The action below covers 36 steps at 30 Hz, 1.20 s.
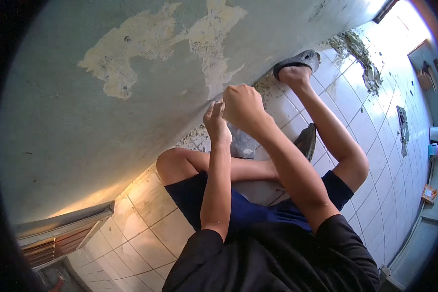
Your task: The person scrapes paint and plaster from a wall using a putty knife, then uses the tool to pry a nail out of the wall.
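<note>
My right hand (pixel 244 108) is a closed fist, back toward me, raised in front of the wall (pixel 107 136). Just beside it my left hand (pixel 216 122) has its fingers bent and drawn together, fingertips right at the right hand's side. I cannot tell what the two hands grip, as the fingers hide it. Ahead of them, green paint has come off the wall, leaving a pale bare patch (pixel 207 48). Below the hands, a grey object (pixel 242 145) lies on the floor near my crossed leg, partly covered by the arms.
Flakes of debris (pixel 194 137) lie along the wall's foot. Larger heaps of peeled scraps (pixel 362 61) are on the white tiled floor (pixel 360 121). My feet wear dark clogs (pixel 301 62). A louvred opening (pixel 58 241) is low at the left; containers (pixel 434 141) stand at the right.
</note>
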Motion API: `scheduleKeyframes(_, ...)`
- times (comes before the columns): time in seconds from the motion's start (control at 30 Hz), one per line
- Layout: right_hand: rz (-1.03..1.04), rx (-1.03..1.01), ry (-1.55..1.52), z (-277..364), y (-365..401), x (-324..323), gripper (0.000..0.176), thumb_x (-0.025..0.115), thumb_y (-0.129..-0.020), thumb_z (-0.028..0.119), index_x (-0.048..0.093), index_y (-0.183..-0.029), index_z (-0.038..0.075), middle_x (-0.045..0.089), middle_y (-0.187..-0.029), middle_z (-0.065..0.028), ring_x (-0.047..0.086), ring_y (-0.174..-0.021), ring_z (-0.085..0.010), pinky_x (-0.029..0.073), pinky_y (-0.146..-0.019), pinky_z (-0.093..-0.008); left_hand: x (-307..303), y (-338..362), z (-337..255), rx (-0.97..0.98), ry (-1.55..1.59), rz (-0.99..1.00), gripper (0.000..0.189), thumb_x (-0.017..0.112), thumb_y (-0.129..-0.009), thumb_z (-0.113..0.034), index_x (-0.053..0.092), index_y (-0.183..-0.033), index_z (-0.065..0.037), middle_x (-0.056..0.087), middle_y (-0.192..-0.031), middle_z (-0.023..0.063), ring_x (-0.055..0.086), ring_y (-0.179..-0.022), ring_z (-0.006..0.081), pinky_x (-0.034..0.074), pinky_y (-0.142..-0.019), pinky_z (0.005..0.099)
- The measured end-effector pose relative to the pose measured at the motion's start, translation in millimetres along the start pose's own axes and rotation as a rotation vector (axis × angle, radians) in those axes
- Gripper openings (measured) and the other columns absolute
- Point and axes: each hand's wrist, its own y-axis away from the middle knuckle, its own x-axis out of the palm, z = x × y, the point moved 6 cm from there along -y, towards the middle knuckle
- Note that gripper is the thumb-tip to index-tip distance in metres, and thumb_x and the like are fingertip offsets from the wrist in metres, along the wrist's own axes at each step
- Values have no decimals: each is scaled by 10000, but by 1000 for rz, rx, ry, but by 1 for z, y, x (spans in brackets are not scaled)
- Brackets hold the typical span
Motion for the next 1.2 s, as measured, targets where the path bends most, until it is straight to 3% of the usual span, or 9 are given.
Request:
scheduleKeyframes(0.2, -1, -41, 11, 4, -2, 19, 96, 691, -741, 84, 737, -778, 8, 725, -825, -231, 747, -824, -393, 610, -711, -447, -15, 2, 10, -48, 1, -38, 212, 705, -926, -229, 690, -971, -22, 661, -959, 21, 616, -895, 124, 500, -868, 315)
scheduleKeyframes(0.27, 6, -56, 38, 6, -17, 9, 93, 686, -742, 78, 737, -779, 10, 726, -828, -231, 747, -827, -394, 610, -710, -446, 2, 13, -7, -7, 22, -193, 224, 706, -930, -243, 676, -963, -23, 654, -953, 7, 610, -885, 126, 501, -873, 324)
scheduleKeyframes(0.4, -88, -6, -63, 10, -4, 13, 138, 676, -735, 115, 719, -735, -17, 689, -761, -270, 722, -759, -441, 594, -673, -475, -31, -12, 24, 4, 31, -8, 357, 704, -941, -248, 692, -1134, 52, 701, -1103, 107, 663, -1007, 189, 517, -928, 347)
scheduleKeyframes(0.8, -57, 59, 75, 15, -7, -7, 169, 668, -772, 141, 756, -783, -3, 709, -794, -251, 726, -795, -429, 595, -727, -481, 14, 7, -9, 18, 174, -33, 216, 660, -980, -232, 714, -995, -24, 690, -992, 51, 624, -894, 131, 499, -858, 317)
scheduleKeyframes(0.93, 23, 47, 79, 15, -8, 47, 160, 650, -775, 116, 734, -763, -20, 718, -823, -263, 733, -825, -433, 597, -730, -492, -31, -11, 47, -36, 180, -122, 200, 659, -967, -232, 665, -867, -59, 645, -875, 22, 583, -801, 101, 507, -734, 332)
scheduleKeyframes(1.0, 142, 77, 91, 10, 9, 57, 186, 640, -801, 123, 721, -872, -29, 721, -865, -276, 728, -865, -446, 591, -775, -503, -40, -21, 44, -54, 88, -127, 173, 658, -955, -196, 664, -858, -53, 625, -822, 6, 574, -756, 88, 495, -683, 309)
scheduleKeyframes(1.07, -24, 322, -160, -13, 34, 62, 323, 642, -865, 154, 682, -1115, -47, 716, -913, -293, 710, -925, -468, 567, -840, -516, -31, -19, 31, 201, -495, 177, 139, 655, -944, -129, 650, -838, -39, 613, -778, -8, 571, -729, 83, 482, -674, 276)
scheduleKeyframes(1.1, -16, 339, -168, -20, 45, 69, 323, 642, -865, 154, 682, -1115, -47, 716, -913, -293, 710, -925, -468, 567, -840, -516, -9, 0, -2, 97, -357, 210, 128, 661, -947, -86, 673, -864, 10, 622, -763, -18, 568, -707, 81, 477, -656, 270)
scheduleKeyframes(1.2, -83, 423, -418, -38, 69, 97, 379, 573, -984, 207, 555, -1291, -15, 707, -986, -320, 695, -972, -496, 550, -872, -512, -8, -14, 19, -5, -309, 244, 145, 664, -962, -86, 730, -954, 44, 691, -836, 5, 603, -741, 85, 493, -666, 272)
